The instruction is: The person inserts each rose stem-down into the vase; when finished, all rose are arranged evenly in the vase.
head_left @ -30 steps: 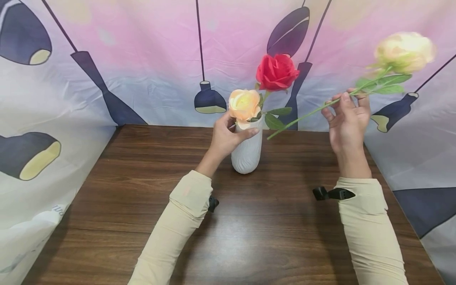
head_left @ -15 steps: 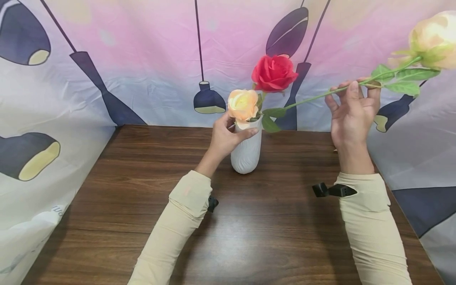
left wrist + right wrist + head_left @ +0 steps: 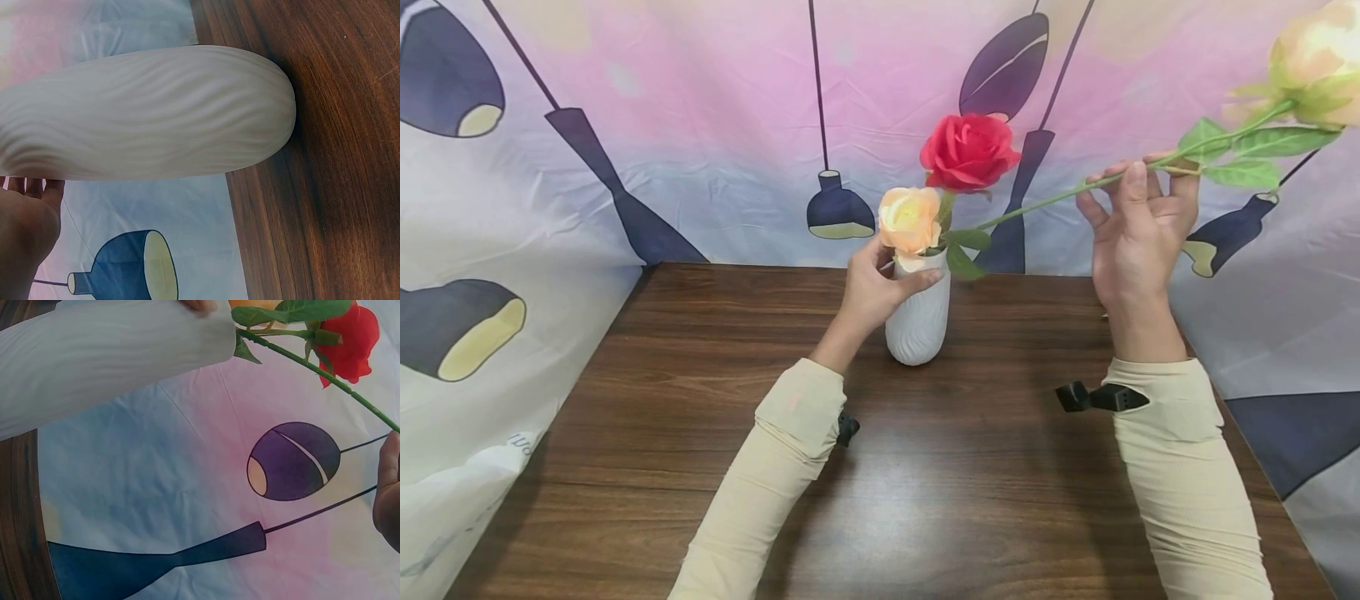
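Note:
A white rippled vase (image 3: 917,321) stands upright on the table. My left hand (image 3: 876,287) holds it near the rim, thumb across the front; the left wrist view shows its fingers behind the vase (image 3: 150,119). In the vase are a peach rose (image 3: 910,218) and a taller red rose (image 3: 970,154). My right hand (image 3: 1138,221) pinches the green stem (image 3: 1045,200) of a pale yellow rose (image 3: 1315,62), which slants up to the right and is cut off by the frame. In the right wrist view this stem (image 3: 312,367) reaches the vase mouth beside the red rose's leaves.
The brown wooden table (image 3: 887,492) extends in front of the vase and to both sides. Behind it hangs a pastel cloth (image 3: 722,125) printed with dark lamps, which also covers both sides.
My right hand has risen slightly, and the yellow rose has swung right. Its stem's lower end has moved left to the vase mouth. The red rose has tipped slightly left; my left hand stays put.

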{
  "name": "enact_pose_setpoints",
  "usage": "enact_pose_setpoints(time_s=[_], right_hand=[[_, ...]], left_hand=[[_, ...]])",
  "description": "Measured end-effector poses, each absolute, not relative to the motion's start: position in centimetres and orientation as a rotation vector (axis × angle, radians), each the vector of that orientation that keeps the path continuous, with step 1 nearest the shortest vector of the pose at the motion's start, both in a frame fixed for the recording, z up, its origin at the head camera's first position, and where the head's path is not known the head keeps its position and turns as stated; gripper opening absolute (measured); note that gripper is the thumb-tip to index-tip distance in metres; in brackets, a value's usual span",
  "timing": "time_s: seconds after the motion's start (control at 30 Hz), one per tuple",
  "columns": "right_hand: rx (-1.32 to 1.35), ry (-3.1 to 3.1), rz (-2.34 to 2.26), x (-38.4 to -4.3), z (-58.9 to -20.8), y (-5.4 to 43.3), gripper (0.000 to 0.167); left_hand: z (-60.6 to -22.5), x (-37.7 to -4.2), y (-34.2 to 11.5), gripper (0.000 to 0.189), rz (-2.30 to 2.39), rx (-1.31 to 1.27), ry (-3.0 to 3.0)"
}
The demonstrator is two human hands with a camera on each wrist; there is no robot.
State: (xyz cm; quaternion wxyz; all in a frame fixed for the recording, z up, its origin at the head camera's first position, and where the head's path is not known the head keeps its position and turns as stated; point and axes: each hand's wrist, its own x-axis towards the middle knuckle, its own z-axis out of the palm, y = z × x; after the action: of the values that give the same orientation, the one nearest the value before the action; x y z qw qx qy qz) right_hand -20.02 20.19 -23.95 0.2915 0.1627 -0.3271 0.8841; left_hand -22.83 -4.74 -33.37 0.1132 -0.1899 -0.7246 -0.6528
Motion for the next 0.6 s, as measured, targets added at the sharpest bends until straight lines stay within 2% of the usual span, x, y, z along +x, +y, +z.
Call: enact_pose_setpoints(time_s=[0.33,0.6], right_hand=[[0.51,-1.071,2.277,-20.3,-23.9,19.4,0.011],[0.564,-1.4,2.059,-21.0,-23.6,18.5,0.018]], left_hand=[[-33.4,-22.8,-4.8,0.059,-1.904,-0.576,-2.123],[-33.5,-22.9,-4.8,0.061,-1.891,-0.578,-2.129]])
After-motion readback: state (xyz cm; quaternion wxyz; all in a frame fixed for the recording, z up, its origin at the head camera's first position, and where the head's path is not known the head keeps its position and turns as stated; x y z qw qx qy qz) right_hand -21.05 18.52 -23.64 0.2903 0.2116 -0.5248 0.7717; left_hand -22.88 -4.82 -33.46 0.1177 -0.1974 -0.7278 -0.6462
